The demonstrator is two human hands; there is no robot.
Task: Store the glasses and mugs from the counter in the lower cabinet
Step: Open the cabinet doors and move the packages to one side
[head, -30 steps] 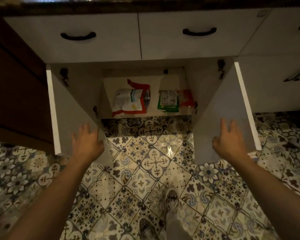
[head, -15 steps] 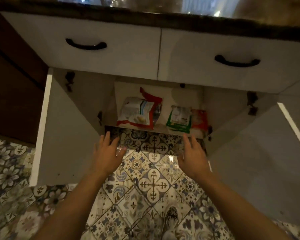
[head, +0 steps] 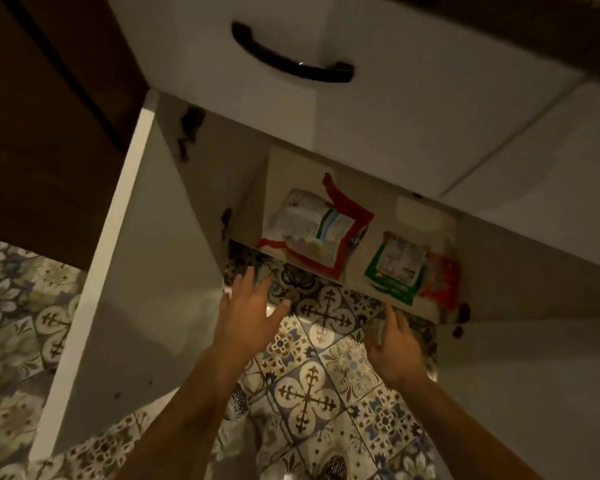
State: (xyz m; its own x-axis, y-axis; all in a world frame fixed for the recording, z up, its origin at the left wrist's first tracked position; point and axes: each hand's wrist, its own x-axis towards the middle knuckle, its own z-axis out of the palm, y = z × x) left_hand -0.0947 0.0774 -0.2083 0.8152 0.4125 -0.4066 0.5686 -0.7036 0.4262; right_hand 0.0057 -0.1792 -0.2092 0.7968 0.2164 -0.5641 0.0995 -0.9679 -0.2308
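The lower cabinet (head: 354, 282) stands open below a white drawer front. Its left door (head: 142, 271) swings out toward me; the right door (head: 534, 393) is open on the right. My left hand (head: 246, 317) hovers over the floor just before the cabinet's front edge, fingers spread, holding nothing. My right hand (head: 394, 348) is beside it, fingers apart and empty. No glasses or mugs are in view.
On the cabinet shelf lie a red-and-white packet (head: 312, 233), a green-and-white packet (head: 395, 268) and a red packet (head: 440, 282). A drawer with a black handle (head: 291, 57) is above. Patterned floor tiles (head: 305, 400) lie below, with dark wood panelling (head: 42, 126) at left.
Both hands left the door edges and came together in front of the cabinet opening. The view tilted and moved closer to the left side of the cabinet.
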